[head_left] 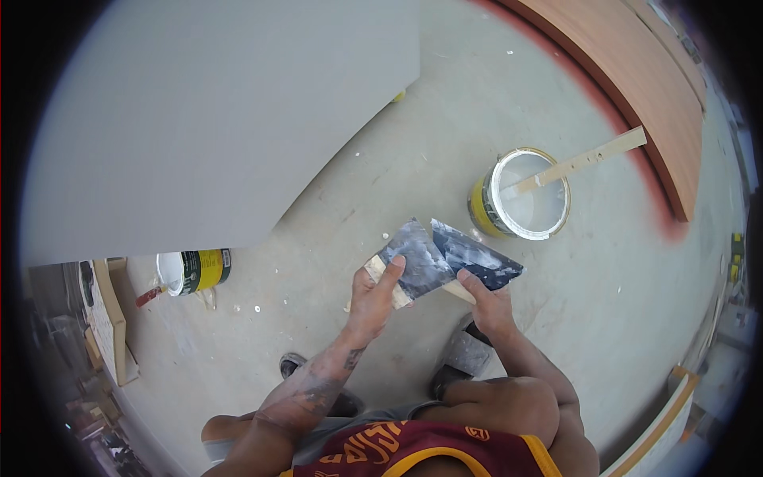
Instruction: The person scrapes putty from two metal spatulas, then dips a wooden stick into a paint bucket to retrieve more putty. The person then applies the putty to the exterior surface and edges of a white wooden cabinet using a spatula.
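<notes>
My left hand [375, 300] is closed round the pale handle of a wide putty knife [415, 262], thumb pressed on its blade. White filler smears cover that dark metal. A second putty knife [477, 256], dark with white streaks along its edge, sits in my right hand [489, 308], the thumb lying over it. The two blades meet or overlap in front of me, above the floor. Just beyond them to the right stands an open paint bucket [482, 208] of white material, with a wooden stick [592, 160] leaning out of it.
A large grey panel [214, 119] fills the far left. Beside its near edge is a smaller yellow-and-black can [208, 271] with a red-handled tool [149, 297] next to it. A brown wooden panel [636, 79] lies at the far right, red overspray along it. White specks dot the floor [318, 270].
</notes>
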Motion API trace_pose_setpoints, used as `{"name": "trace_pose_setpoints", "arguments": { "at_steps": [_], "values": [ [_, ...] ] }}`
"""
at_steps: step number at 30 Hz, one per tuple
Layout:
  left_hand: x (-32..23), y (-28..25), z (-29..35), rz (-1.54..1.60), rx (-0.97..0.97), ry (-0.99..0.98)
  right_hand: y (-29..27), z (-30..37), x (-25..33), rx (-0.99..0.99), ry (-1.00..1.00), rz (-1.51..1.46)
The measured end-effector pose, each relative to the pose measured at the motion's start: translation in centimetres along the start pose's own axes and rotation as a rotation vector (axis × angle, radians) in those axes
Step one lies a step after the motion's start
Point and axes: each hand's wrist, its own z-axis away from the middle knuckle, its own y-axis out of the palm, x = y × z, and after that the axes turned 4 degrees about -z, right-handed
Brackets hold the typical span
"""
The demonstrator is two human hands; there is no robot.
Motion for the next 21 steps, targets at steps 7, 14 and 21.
{"name": "trace_pose_setpoints", "arguments": {
  "at_steps": [7,14,21],
  "values": [
    [-1.0,1.1,0.6,-0.088,-0.035,-0.01,0.3,0.5,1.1,0.158,-0.022,0.242],
    [-0.6,0.6,0.4,-0.142,0.008,0.034,-0.4,0.1,1.0,0.196,-0.039,0.407],
    [-0.3,0.4,0.4,-0.229,0.013,0.06,0.0,0.0,1.2,0.251,-0.176,0.515]
  ]
}}
